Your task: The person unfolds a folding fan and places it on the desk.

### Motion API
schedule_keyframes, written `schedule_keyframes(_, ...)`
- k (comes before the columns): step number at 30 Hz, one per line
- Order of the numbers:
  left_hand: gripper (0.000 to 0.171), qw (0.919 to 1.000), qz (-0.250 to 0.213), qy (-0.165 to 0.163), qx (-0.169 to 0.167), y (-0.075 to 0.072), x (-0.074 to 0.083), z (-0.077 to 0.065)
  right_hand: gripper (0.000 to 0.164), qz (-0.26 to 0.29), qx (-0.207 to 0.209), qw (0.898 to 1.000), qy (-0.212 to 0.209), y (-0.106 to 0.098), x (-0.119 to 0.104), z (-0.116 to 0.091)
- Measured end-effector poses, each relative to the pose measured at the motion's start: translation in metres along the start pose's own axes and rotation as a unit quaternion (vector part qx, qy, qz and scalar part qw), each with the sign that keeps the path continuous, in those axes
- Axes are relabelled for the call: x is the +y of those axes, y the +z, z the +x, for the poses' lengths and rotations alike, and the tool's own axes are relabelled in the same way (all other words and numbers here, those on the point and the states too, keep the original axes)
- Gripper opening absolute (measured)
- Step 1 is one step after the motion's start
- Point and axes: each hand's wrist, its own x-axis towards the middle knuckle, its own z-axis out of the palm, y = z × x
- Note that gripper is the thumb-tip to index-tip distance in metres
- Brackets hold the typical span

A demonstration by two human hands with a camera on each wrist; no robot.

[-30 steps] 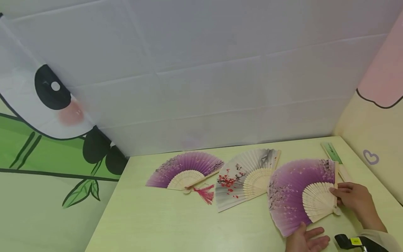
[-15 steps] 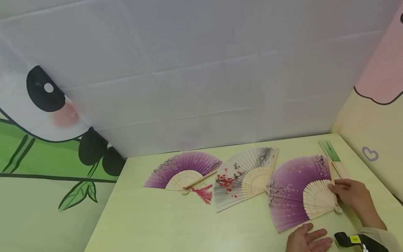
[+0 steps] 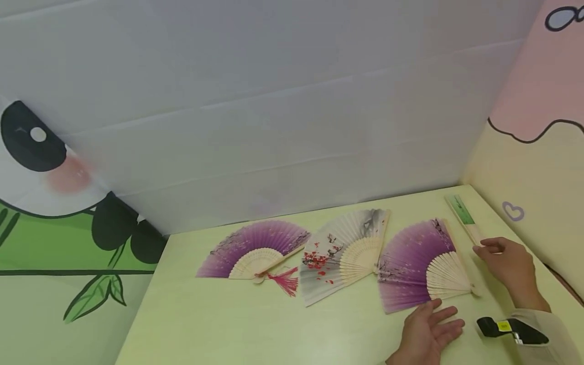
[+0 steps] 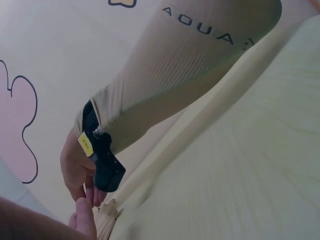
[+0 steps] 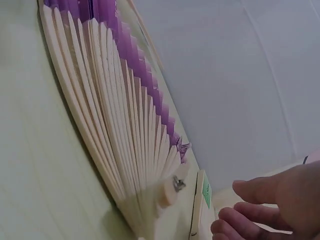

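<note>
A spread purple folding fan [image 3: 415,258] with pale wooden ribs lies on the table at the right. My left hand [image 3: 429,329] is at its near edge, palm up with fingers spread and holding nothing; whether the fingertips touch the fan I cannot tell. My right hand [image 3: 511,266] is to the right of that fan, near the lower end of a closed green-and-white fan [image 3: 463,213]. In the right wrist view, the fingers [image 5: 260,192] are loosely bent beside the closed fan [image 5: 201,207], with a gap between them.
A white fan with red blossoms [image 3: 319,258] and another purple fan [image 3: 264,243] with a pink tassel [image 3: 286,281] lie spread to the left on the pale table [image 3: 219,324]. A white wall [image 3: 274,126] rises behind, and a painted wall [image 3: 538,192] borders the right.
My right hand has let go of the right-hand purple fan and moved toward the closed fan. The purple fan now lies flat, and the head view has turned right.
</note>
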Motion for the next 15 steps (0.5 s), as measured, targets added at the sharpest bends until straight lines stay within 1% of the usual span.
schedule_keyframes(3,0.031,0.9998,-0.001,0.021,-0.007,0.001,0.004,0.003,0.041,0.007,0.021,1.0,0.0,0.003,0.001,0.006)
schedule_keyframes(5,0.032,0.9994,-0.001,0.032,-0.013,0.001,0.007,0.005,0.041,0.013,0.027,1.0,0.002,0.005,0.002,0.009)
schedule_keyframes(9,0.034,0.9987,-0.006,0.046,-0.022,0.005,0.012,0.009,0.043,0.024,0.032,0.999,0.003,0.008,0.003,0.012)
schedule_keyframes(15,0.035,0.9975,-0.014,0.064,-0.028,0.012,0.013,0.016,0.047,0.016,0.038,0.999,-0.009,0.013,0.009,0.019)
